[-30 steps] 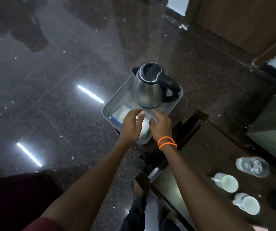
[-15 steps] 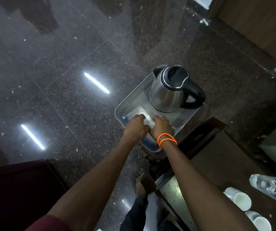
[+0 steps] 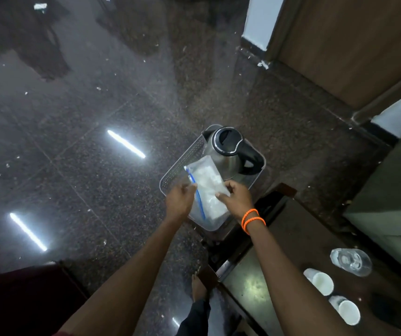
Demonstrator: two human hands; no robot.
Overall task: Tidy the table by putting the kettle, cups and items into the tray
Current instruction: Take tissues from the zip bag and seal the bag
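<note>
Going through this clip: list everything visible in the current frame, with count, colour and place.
tray: one, clear grey, perforated wall, centre of view
kettle: one, steel with black lid and handle, far end of tray
zip bag: one, clear with blue seal, white contents, over tray's near end
cups: two, white, table at lower right
glass: one, clear, beside cups
left hand: at bag's blue-seal edge
right hand: at bag's other edge, orange bands on wrist

One kettle, one tray, one zip bag, two cups, one glass
</note>
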